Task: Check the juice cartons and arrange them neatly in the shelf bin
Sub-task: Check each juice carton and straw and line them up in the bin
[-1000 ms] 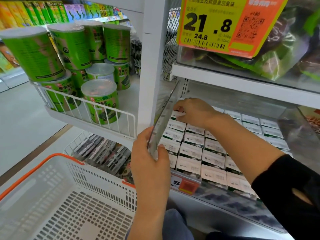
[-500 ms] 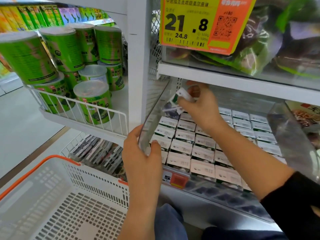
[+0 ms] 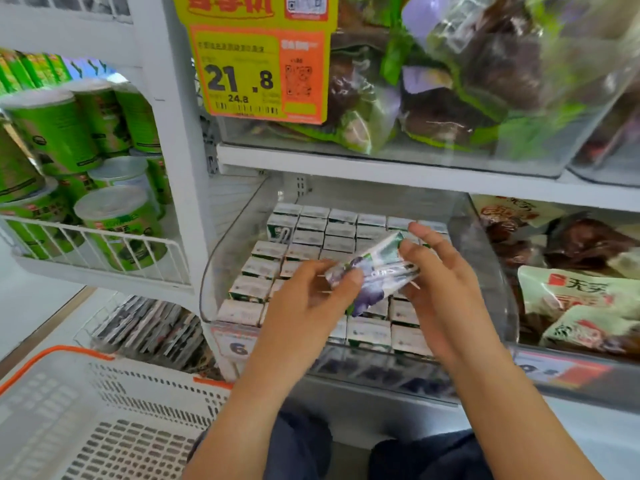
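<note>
- The white shelf (image 3: 381, 169) runs across above both hands, with a yellow and orange price tag (image 3: 258, 69) hanging over its front edge, up and to the left of them.
- A white basket (image 3: 104, 417) with an orange rim sits below and to the left of the left hand.
- The clear shelf bin (image 3: 485, 258) lies just behind and beneath the hands; its front wall passes under the wrists.
- Green cans (image 3: 65, 133) are stacked behind a white wire rail, well to the left of the left hand.
- Bagged snacks (image 3: 571, 296) fill the next compartment, just right of the right hand.
- Rows of juice cartons (image 3: 313, 230) stand upright in the bin, tops showing, behind and under the hands.
- The left hand (image 3: 304, 306) pinches the lower left end of one loose carton, thumb on its front face.
- The right hand (image 3: 436, 282) grips the upper right end of the same carton, fingers (image 3: 424, 233) curled over it.
- That carton (image 3: 367, 275), white and green with purple fruit printed on it, is tilted, raised above the packed rows and between the two hands; its print is blurred.
</note>
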